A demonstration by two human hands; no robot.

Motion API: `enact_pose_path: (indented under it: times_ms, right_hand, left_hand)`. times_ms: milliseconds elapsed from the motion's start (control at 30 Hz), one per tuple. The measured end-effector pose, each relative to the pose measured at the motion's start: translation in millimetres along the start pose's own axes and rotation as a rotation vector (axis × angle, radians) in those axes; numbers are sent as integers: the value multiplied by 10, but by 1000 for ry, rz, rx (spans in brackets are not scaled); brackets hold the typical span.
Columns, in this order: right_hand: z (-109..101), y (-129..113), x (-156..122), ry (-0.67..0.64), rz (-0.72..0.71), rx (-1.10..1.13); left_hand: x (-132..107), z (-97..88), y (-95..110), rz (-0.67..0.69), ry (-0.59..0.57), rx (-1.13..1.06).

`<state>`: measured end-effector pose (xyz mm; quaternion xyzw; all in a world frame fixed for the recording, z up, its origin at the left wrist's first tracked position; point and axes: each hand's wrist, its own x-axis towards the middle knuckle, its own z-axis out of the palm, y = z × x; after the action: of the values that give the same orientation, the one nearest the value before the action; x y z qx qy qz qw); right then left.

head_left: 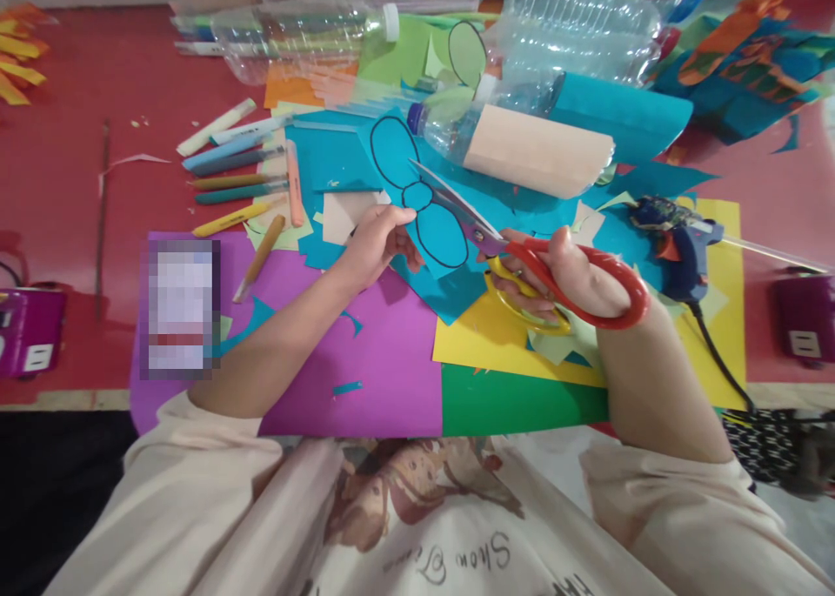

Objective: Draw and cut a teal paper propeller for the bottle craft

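Between the thumb and fingers of my left hand (386,244) is a piece of blue paper (442,237) with a bow shape outlined on it in black. My right hand (574,274) grips a pair of scissors (483,228) with one red and one yellow handle loop. The scissor blades point up and left, and their tips lie over the upper part of the bow drawing. From this angle I cannot tell whether the blades touch the paper. Larger blue sheets lie beneath and around the piece.
Several markers (235,157) lie at the left, above a purple sheet (365,352). Plastic bottles (300,35) line the back, one wrapped in pale paper (538,150). A glue gun (675,244) with its cord rests at the right on a yellow sheet (724,318). Paper scraps are scattered about.
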<state>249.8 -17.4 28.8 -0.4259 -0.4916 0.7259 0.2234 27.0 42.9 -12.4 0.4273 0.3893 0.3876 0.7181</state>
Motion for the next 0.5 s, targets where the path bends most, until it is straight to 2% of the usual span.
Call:
enact_pose_path:
  times_ms: [233,500]
  right_hand:
    - [-36,35,-47,-13,-21,-22]
    - [-103,86,-62,-27,-33,-4]
  left_hand:
    - [13,17,35,-28,114,-42]
    - [40,-31,0,-7,110,-44]
